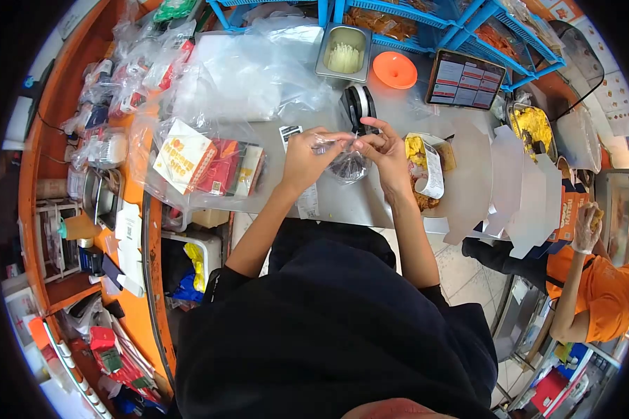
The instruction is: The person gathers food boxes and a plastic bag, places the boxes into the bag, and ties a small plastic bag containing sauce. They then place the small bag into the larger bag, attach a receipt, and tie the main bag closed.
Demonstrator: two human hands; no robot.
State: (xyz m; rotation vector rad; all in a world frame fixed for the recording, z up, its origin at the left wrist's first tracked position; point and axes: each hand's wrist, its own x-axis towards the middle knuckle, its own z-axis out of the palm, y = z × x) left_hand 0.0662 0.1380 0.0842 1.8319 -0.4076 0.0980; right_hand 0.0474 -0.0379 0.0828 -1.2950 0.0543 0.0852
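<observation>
A small clear plastic bag (348, 167) with something dark and round inside hangs just above the steel counter. The fingers of my left hand (311, 159) pinch its gathered neck from the left. My right hand (388, 157) closes thumb and fingers on the same neck from the right. Directly beyond them stands a black tape dispenser (360, 105) with a white roll. By my right hand is an open food box (468, 174) holding yellow and browned food, with a curled printed receipt (432, 174) lying on it.
At left, a clear bag holds printed food boxes (217, 164). Behind are a steel tub (321, 66) of pale shreds, an orange bowl (395, 70), a tablet (466, 79) and blue crates (426, 31). At right, a person in an orange shirt (604, 297) holds food in a gloved hand.
</observation>
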